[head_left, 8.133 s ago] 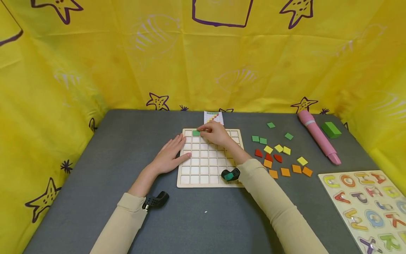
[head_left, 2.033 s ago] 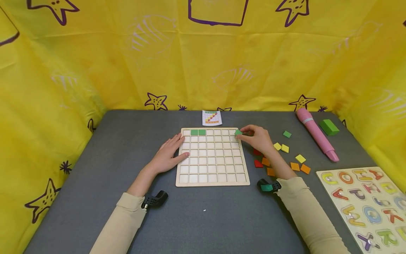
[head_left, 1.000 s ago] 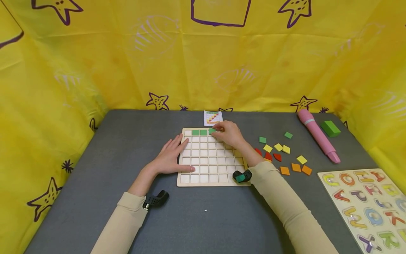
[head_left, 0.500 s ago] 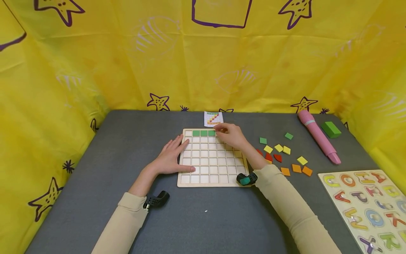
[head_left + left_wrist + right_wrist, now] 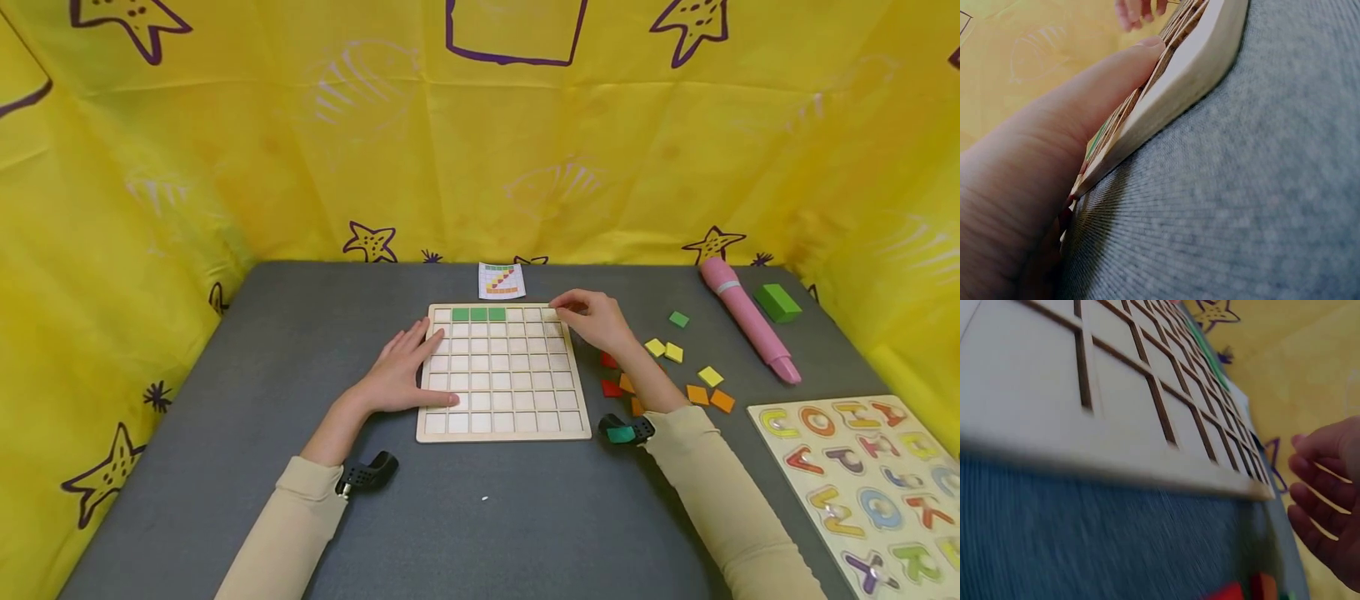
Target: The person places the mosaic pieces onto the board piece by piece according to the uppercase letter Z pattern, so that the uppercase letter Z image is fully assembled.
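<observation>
Left hand (image 5: 400, 373) touches grid board's (image 5: 501, 364) left edge — right hand (image 5: 596, 320) near opposite.

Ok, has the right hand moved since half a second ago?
Yes: the right hand has moved rightward along the grid board, from beside the green tiles to the board's far right corner.

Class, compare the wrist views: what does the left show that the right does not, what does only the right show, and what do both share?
Left only: the left hand close up, its thumb over the edge of the grid board.
Right only: a red piece and a starfish print.
Both: the grid board, right hand, yellow cloth and table.
</observation>
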Demonstrator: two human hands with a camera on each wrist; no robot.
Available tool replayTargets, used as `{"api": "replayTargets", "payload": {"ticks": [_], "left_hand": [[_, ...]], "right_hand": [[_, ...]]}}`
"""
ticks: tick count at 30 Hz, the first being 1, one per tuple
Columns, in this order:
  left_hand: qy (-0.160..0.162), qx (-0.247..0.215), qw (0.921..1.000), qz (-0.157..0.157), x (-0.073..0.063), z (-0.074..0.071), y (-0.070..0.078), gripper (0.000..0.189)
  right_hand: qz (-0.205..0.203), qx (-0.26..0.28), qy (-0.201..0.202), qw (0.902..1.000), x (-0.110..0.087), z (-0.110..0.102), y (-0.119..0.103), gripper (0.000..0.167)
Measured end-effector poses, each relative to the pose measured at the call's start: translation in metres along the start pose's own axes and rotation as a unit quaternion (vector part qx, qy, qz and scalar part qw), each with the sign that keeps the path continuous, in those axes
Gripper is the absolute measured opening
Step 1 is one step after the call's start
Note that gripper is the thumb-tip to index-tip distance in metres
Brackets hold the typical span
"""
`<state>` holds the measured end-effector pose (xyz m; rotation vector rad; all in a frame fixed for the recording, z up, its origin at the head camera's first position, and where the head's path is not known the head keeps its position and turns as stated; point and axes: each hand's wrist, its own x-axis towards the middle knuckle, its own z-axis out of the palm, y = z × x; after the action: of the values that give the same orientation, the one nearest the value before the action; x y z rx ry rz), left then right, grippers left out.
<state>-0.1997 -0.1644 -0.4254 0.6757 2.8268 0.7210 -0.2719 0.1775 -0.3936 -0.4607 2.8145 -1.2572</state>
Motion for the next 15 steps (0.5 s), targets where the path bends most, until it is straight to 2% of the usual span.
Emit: {"api": "replayTargets", "payload": {"ticks": [8,15], "left_hand": [[0.000,0.001,1.0000,-0.003,0.000,0.000,0.000,0.111],[-0.002,0.001,1.0000,-0.006,0.000,0.000,0.001,0.111]], "right_hand": [[0.011,-0.096,-0.030,0.9949,-0.023,-0.043,0.024,0.023],[0.023,-0.115,-0.033,0.9925,-0.035,-0.056,0.038,0.029]]}}
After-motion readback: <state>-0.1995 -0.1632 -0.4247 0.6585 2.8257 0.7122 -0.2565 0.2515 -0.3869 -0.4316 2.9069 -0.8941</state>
